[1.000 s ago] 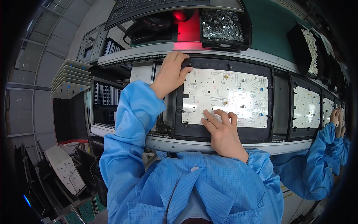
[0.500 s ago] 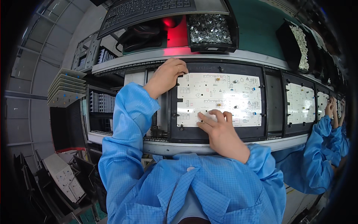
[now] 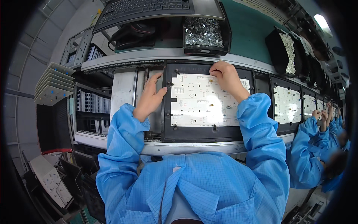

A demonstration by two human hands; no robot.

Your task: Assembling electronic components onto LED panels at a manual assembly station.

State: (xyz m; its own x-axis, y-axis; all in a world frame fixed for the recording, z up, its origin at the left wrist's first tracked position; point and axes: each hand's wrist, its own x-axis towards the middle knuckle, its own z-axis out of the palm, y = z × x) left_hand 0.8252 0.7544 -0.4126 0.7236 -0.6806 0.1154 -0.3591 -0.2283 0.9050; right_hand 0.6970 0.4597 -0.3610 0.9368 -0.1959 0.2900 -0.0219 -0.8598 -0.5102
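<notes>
A white circuit board (image 3: 203, 93) with small parts lies flat in a black carrier frame (image 3: 194, 135), held along its edges by several black clips. My right hand (image 3: 228, 79) reaches over the board's far edge. Its fingers are curled together at the frame's far rail, where a clip stood in view before; whatever is between them is hidden. Off the left side of the frame, my left hand (image 3: 150, 98) hovers over the conveyor with thumb and fingers apart, holding nothing.
Behind the rail are a bin of small metal pieces (image 3: 203, 33), a keyboard (image 3: 145, 10) and bins of white parts (image 3: 287, 52). More carriers with boards (image 3: 288, 104) line the conveyor to the right, beside co-workers' blue sleeves (image 3: 307, 149). Stacked boards (image 3: 54, 84) stand left.
My right hand has moved from the board's near half to its far edge. The left hand has let go of the frame's far left corner and drawn back toward me. The red light is gone.
</notes>
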